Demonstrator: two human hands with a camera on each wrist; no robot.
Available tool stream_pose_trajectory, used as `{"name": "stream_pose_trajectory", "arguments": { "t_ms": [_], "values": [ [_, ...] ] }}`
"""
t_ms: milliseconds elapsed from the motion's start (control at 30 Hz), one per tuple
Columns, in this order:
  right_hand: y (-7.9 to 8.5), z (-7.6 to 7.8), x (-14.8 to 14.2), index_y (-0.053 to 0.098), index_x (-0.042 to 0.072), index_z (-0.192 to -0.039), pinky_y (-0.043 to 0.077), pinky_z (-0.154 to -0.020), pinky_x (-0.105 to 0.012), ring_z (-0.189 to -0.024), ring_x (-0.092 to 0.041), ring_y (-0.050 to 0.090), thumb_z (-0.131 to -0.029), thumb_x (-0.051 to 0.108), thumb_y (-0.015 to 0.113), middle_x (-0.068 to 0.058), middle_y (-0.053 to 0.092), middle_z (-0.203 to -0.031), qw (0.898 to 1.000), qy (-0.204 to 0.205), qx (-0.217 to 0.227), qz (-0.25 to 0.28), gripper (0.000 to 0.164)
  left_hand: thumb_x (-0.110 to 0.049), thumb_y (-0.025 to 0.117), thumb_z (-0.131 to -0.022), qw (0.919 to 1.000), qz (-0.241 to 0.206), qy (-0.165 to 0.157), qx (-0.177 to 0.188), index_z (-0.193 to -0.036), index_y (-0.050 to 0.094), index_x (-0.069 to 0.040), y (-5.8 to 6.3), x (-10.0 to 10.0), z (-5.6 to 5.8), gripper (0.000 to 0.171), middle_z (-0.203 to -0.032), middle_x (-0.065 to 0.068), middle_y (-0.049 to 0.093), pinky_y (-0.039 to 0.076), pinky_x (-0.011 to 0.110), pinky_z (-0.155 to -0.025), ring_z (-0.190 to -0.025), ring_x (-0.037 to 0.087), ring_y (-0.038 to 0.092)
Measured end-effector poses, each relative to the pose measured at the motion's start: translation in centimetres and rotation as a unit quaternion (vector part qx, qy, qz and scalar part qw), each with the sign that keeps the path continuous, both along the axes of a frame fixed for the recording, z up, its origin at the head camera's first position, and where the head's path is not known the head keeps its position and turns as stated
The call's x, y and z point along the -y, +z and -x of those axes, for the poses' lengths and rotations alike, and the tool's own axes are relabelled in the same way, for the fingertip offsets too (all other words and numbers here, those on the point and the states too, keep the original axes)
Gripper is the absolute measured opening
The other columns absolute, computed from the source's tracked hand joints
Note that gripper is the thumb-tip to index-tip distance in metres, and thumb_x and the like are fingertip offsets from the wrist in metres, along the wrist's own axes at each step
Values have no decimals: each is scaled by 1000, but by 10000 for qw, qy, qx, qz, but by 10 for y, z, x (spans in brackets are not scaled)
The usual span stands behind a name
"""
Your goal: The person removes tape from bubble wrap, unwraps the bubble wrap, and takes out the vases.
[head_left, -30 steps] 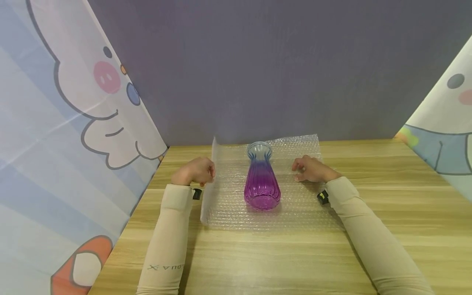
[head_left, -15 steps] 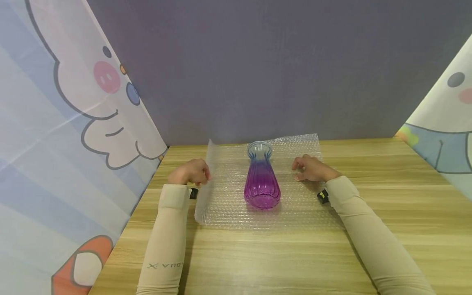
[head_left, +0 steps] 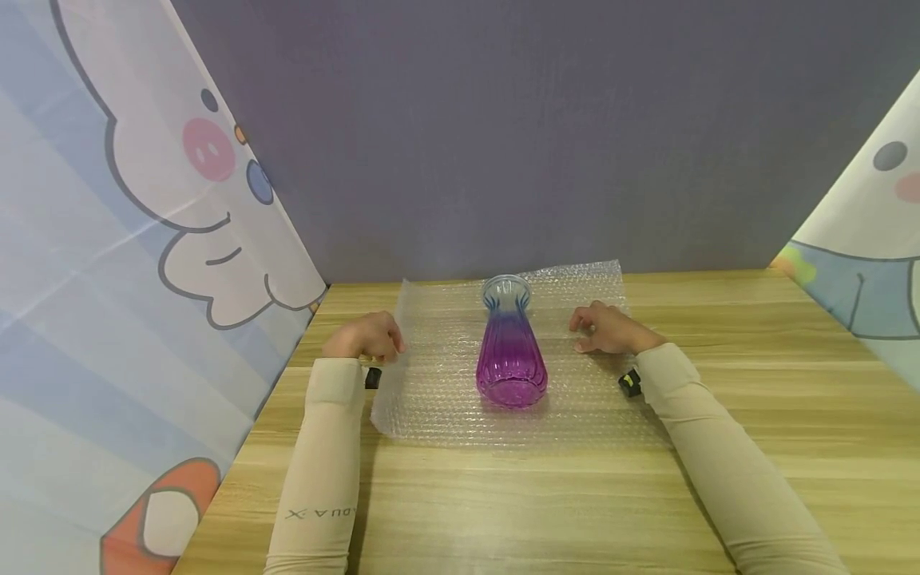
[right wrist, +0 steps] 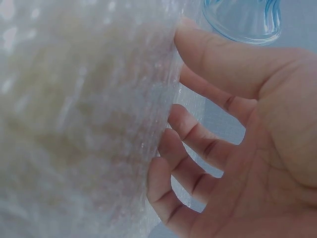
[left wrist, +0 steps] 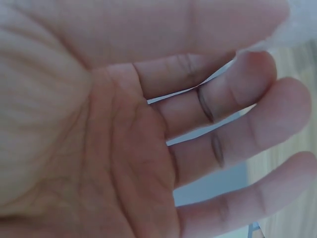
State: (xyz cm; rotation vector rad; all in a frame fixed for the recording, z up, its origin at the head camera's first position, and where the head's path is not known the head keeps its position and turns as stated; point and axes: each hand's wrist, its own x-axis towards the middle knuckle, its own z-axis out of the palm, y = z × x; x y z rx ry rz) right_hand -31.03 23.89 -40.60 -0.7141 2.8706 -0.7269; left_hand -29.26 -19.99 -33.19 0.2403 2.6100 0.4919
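Note:
A glass vase (head_left: pixel 512 351), clear blue at the neck and purple at the base, lies on its side with its mouth towards the back. Under it is spread a sheet of bubble wrap (head_left: pixel 438 399). My left hand (head_left: pixel 370 335) pinches the sheet's left edge between thumb and forefinger. In the left wrist view, a whitish bit of wrap (left wrist: pixel 302 25) shows by the thumb tip, while the other fingers hang loosely. My right hand (head_left: pixel 609 329) rests on the wrap to the right of the vase. Seen from the right wrist, its fingertips (right wrist: pixel 159 173) touch the sheet, fingers loosely bent.
The wood-grain table (head_left: pixel 503 503) stretches in front of the sheet and out to both sides. A grey wall (head_left: pixel 489 144) stands right behind it. Cartoon-print curtains (head_left: pixel 144 263) close off the left and right sides.
My left hand has moved a little to the left, drawing the wrap's raised left edge outward so it lies flatter. The vase and my right hand have stayed in place.

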Motion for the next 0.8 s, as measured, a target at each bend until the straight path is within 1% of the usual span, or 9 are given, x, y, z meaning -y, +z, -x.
{"name": "stream_pose_trajectory", "arguments": {
  "t_ms": [67,167,267,300,367,467,667,733,800],
  "values": [
    [0,-1,-1,67,7,-106,47,-89,-58,-99,-40,58,-84,19,82,-23,62,-106,9999,90,-132,39,29,10,58,-77,10000,-61,28,39,-102,72,-3,-1,2,0,31,-70,1,54,32,26,-51,-58,12,39],
    [0,-1,-1,67,7,-105,47,-86,-57,-97,-40,58,-83,19,82,-22,62,-103,9995,183,-227,98,30,12,54,-73,9999,-67,53,71,-104,71,-3,-2,5,0,38,-69,1,52,31,24,-49,-57,11,38],
    [0,0,-1,67,6,-106,47,-89,-58,-99,-40,59,-83,17,82,-22,62,-105,9998,118,-159,74,29,12,51,-71,9997,-93,128,191,-107,68,-3,-3,8,1,43,-66,0,48,30,23,-48,-55,10,36],
    [0,0,0,67,6,-107,46,-91,-61,-102,-41,58,-84,16,82,-23,62,-107,9999,62,-54,78,29,12,51,-71,9994,-127,170,256,-109,67,-3,-4,9,1,44,-65,-1,47,30,23,-48,-54,10,35],
    [0,0,0,67,5,-108,46,-92,-61,-103,-42,58,-85,15,81,-24,62,-108,10000,14,-9,7,29,12,51,-72,9987,-214,263,388,-111,65,-3,-7,11,1,43,-63,-1,45,30,23,-49,-54,10,35],
    [0,0,1,67,5,-108,46,-93,-61,-104,-42,58,-85,15,82,-24,62,-109,10000,-32,28,-51,29,11,54,-76,9978,-312,346,480,-111,63,-3,-10,15,2,39,-63,-1,45,33,23,-50,-55,10,37],
    [0,0,1,67,5,-108,47,-92,-59,-103,-40,58,-84,15,82,-23,62,-108,10000,-38,26,-64,29,10,61,-78,9973,-357,447,459,-107,65,-5,-17,21,5,33,-67,-1,47,36,24,-54,-57,10,39],
    [-1,1,1,67,5,-108,47,-92,-60,-102,-40,59,-85,15,82,-23,62,-108,10000,-15,14,-70,30,11,62,-77,9967,-424,486,499,-106,65,-5,-18,22,6,32,-64,-2,46,36,24,-54,-56,10,38],
    [-1,2,1,67,5,-109,46,-92,-60,-103,-39,58,-85,16,81,-23,62,-108,10000,-22,27,-67,29,11,62,-77,9965,-451,443,548,-106,65,-4,-20,23,7,32,-61,-2,44,35,23,-53,-54,9,37]
  ]
}}
